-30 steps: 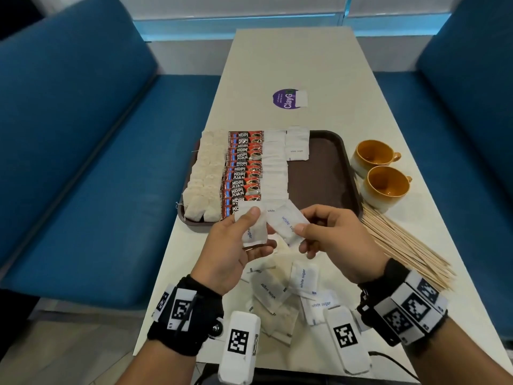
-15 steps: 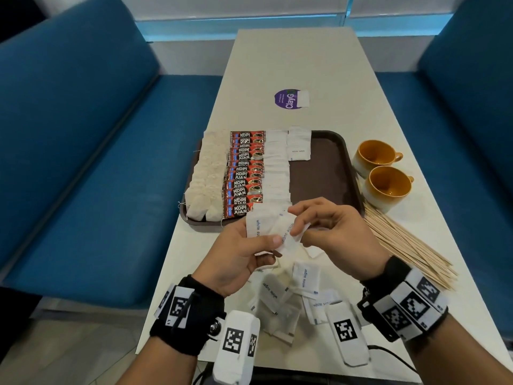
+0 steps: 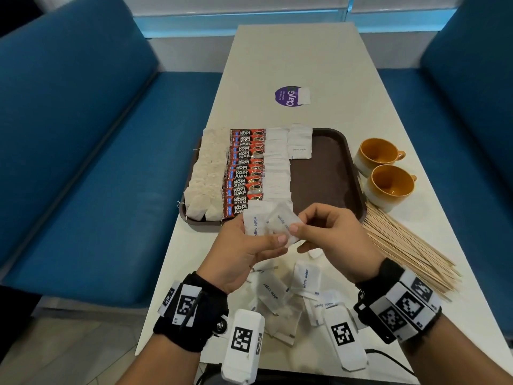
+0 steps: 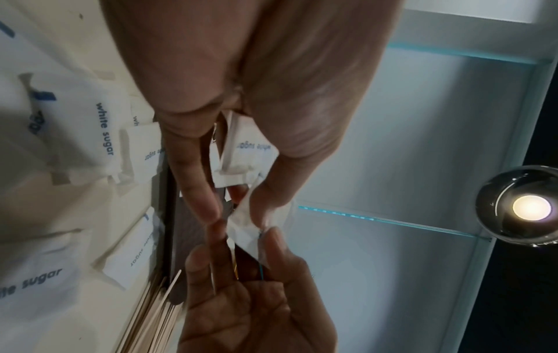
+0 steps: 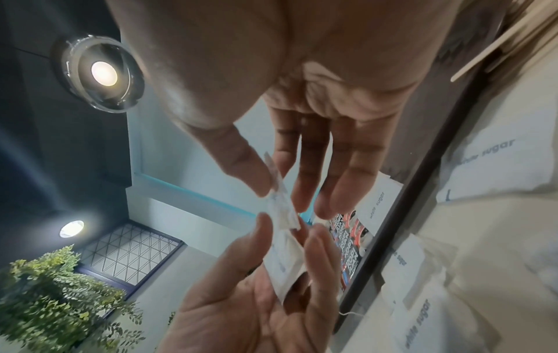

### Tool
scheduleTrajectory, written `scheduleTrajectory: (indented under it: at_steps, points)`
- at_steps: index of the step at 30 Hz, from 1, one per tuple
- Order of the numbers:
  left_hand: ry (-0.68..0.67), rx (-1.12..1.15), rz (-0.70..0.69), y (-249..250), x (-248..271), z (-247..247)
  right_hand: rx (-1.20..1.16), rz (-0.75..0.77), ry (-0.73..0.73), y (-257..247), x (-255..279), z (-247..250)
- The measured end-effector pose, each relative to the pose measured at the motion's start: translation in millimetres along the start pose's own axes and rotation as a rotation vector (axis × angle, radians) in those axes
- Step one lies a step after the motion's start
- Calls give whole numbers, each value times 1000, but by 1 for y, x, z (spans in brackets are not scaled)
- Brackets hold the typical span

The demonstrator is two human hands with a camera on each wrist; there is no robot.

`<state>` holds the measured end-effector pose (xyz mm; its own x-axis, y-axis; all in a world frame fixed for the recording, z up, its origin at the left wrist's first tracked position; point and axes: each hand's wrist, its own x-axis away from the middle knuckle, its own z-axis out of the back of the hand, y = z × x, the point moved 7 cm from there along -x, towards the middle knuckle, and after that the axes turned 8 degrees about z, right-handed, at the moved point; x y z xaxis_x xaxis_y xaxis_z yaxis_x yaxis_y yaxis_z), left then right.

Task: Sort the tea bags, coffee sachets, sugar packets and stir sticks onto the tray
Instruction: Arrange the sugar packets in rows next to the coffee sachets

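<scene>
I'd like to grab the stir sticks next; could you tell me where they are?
In the head view, the stir sticks lie heaped on the table, right of the tray, just beyond the right hand.

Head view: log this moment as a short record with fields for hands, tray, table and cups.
left hand: holds white sugar packets above the tray's near edge
right hand: pinches one tilted sugar packet against that stack
tray: rows of tea bags, coffee sachets and sugar; right part bare
table: loose sugar packets near the wrists, stir sticks at right
cups: two, right of the tray
</scene>
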<state>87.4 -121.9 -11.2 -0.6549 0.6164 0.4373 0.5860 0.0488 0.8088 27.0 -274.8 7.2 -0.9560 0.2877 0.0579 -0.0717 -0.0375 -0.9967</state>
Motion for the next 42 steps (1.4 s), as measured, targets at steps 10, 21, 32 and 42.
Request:
scheduleTrajectory:
  at_steps: [10,21,32,42]
  points:
    - [105,-27,-37,1,-8,9,-116,-94,28,7,-7,8]
    - [228,105,-29,5,-30,35,20,-166,150,10,-77,51]
    - [199,243,45,9,-43,39,283,-251,293,37,-206,82]
    - [188,189,65,10,-44,40,517,-285,239,47,-226,84]
